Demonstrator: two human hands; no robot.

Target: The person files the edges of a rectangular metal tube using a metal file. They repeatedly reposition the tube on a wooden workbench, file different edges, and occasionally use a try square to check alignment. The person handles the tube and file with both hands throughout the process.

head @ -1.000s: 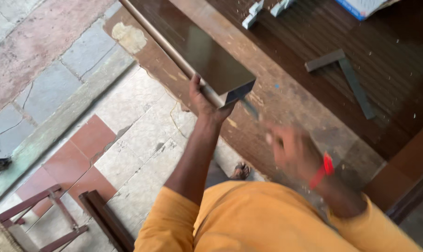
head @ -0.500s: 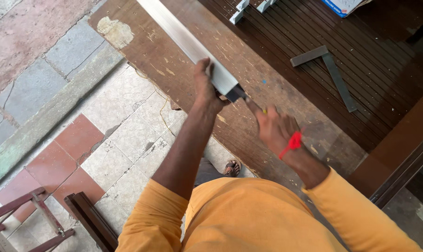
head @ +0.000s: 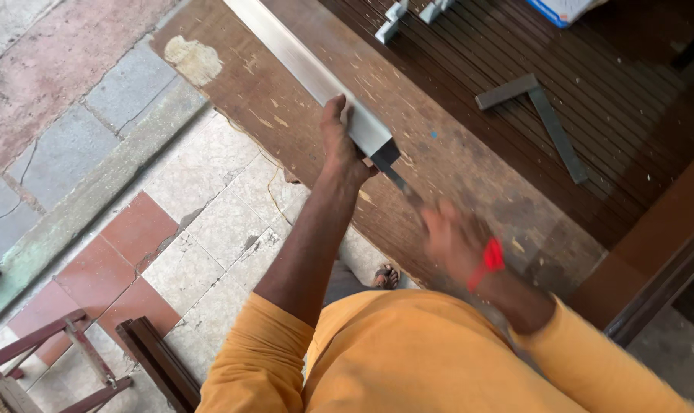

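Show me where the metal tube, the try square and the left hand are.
metal tube [head: 301,65], head view, on its long top face.
try square [head: 542,115], head view, near its corner.
left hand [head: 339,141], head view, on its back.

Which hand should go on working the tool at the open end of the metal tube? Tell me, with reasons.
The right hand. It already grips the thin tool, whose tip sits at the tube's end. The left hand is busy pressing the tube down on the workbench.
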